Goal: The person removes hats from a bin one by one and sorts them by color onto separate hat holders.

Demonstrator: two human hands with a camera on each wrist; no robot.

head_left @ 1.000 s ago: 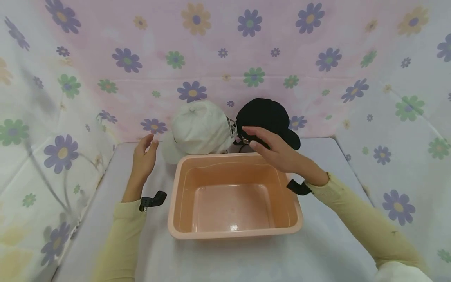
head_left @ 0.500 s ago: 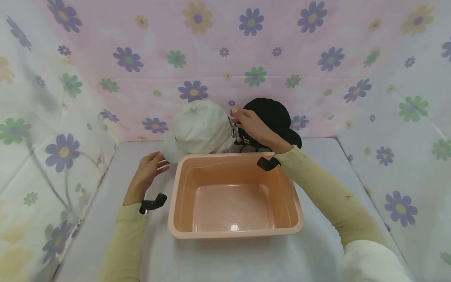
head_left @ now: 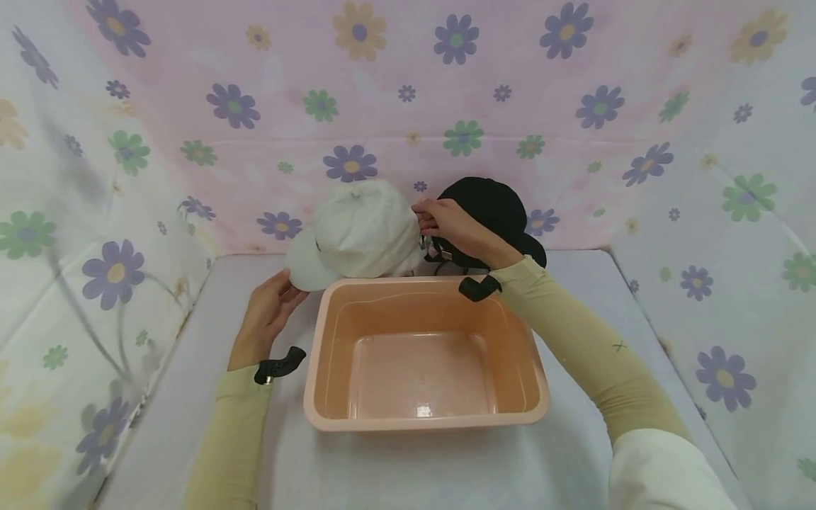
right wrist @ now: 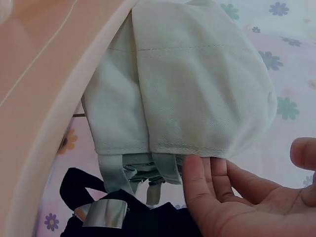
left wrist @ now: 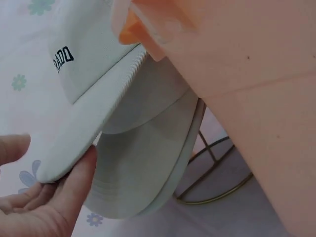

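Note:
A white cap (head_left: 366,230), its brim toward the left, sits stacked over a second pale cap (left wrist: 138,173) behind the basin. At the brim, my left hand (head_left: 266,312) has its fingers (left wrist: 79,177) under the edge of the upper cap, the thumb held apart above. Lettering shows on the front of that cap, and a gap separates the two brims. My right hand (head_left: 460,230) is at the back of the upper cap, fingertips (right wrist: 195,173) against its lower hem and thumb away from it. Beside that hand stands a black cap (head_left: 487,205) with a metal strap buckle (right wrist: 104,213).
A peach plastic basin (head_left: 427,425) stands in front of the caps, its inside bare. Under the pale caps shows a wire stand (left wrist: 215,201). Flower-printed cloth walls (head_left: 408,71) close in the back and both sides of the table (head_left: 408,474).
My left hand has moved up and right to the brim, my right hand leftward past the black cap to the white cap's back. The upper cap's brim has risen and shifted slightly left.

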